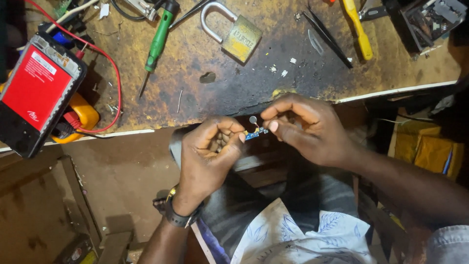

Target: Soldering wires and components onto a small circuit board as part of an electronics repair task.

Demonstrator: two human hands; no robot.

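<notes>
A tiny blue circuit board (256,133) with thin wires and a small round disc (253,119) is held between both hands, just below the workbench's front edge. My left hand (207,151) pinches the board's left end with fingers curled. My right hand (305,128) pinches its right end with thumb and forefinger.
On the worn workbench (205,98) lie an opened phone with a red battery (36,90), a green screwdriver (157,44), a brass padlock (235,33), black tweezers (326,33), a yellow-handled tool (358,29) and red wire (110,68). A yellow meter (80,117) sits under the phone.
</notes>
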